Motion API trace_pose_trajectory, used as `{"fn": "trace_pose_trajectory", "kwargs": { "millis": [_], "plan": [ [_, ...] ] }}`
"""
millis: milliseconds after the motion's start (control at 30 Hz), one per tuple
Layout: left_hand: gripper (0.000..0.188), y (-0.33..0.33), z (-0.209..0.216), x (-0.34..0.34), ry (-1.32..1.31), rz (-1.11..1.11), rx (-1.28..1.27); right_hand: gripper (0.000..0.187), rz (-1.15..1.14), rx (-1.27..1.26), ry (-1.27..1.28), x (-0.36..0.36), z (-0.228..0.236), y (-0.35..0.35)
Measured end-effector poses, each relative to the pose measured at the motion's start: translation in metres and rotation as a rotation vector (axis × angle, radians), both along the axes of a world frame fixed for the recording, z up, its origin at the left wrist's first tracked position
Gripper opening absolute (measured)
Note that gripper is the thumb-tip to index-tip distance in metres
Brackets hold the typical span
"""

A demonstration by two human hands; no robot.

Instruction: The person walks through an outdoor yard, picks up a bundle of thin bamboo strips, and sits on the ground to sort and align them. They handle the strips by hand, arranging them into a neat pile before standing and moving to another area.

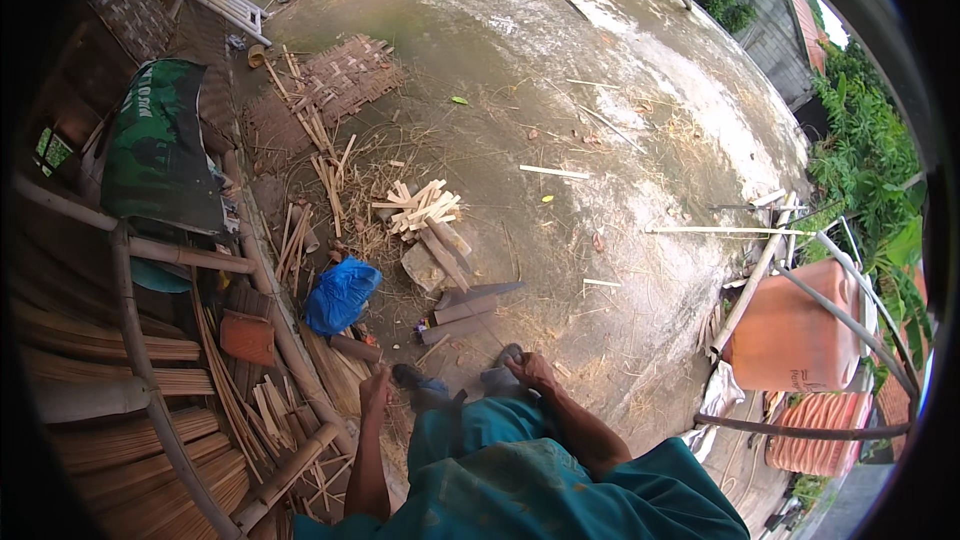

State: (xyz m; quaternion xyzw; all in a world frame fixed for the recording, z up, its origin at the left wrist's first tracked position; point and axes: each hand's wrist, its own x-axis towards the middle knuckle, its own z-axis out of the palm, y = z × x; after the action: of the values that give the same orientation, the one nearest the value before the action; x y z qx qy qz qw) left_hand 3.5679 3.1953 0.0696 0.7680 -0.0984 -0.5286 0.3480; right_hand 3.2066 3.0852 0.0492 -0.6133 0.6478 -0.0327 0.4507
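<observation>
My left hand (375, 390) is closed in front of my left side, close to the end of a short brown bamboo piece (356, 348). Whatever it may hold is too small to tell. To the right, my right hand (532, 370) is also closed, beside my dark shoe (509, 354), and I cannot make out anything in its fingers. Beyond my feet lie split brown bamboo lengths (466, 324). Further off, a heap of short pale bamboo pieces (425, 206) sits by a stone block (424, 266). Left of them is a blue plastic bag (342, 295).
Bamboo rails (262, 250) run along the left, with stacked long strips (140, 450) and a dark green sheet (160, 145) behind. A woven mat (325, 85) lies at far left on the concrete floor (480, 120). On the right stands a large orange container (795, 330).
</observation>
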Motion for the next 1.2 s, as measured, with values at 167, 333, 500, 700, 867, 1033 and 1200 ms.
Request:
{"fn": "trace_pose_trajectory", "kwargs": {
  "millis": [167, 333, 500, 700, 867, 1033, 1200],
  "plan": [
    [0.046, -0.073, 0.038, -0.117, 0.233, -0.075, -0.126, 0.043, 0.381, 0.217, 0.07, -0.015, 0.085, -0.023],
    [0.049, -0.102, -0.002, -0.254, 0.426, -0.398, -0.073, 0.033, -0.634, 0.309, -0.314, -0.124, -0.022, -0.019],
    [0.049, -0.131, 0.004, -0.307, 0.26, -0.918, -0.074, 0.031, -1.763, 0.029, -1.085, -0.206, 0.001, -0.082],
    [0.038, -0.185, -0.029, -0.307, 0.64, -0.214, 0.012, 0.043, -1.224, 0.065, -0.703, -0.207, 0.062, -0.121],
    [0.031, -0.233, -0.081, -0.303, 0.401, -0.079, -0.031, 0.044, 0.076, 0.03, 0.06, -0.195, 0.084, -0.133],
    [0.024, -0.226, -0.166, -0.286, 0.21, -0.041, 0.113, 0.045, -0.311, 0.095, -0.112, -0.22, 0.003, -0.152],
    [0.019, -0.189, -0.192, -0.272, 0.031, -0.131, 0.411, 0.045, -1.489, 0.34, -0.668, -0.298, -0.054, -0.236]
  ]
}}
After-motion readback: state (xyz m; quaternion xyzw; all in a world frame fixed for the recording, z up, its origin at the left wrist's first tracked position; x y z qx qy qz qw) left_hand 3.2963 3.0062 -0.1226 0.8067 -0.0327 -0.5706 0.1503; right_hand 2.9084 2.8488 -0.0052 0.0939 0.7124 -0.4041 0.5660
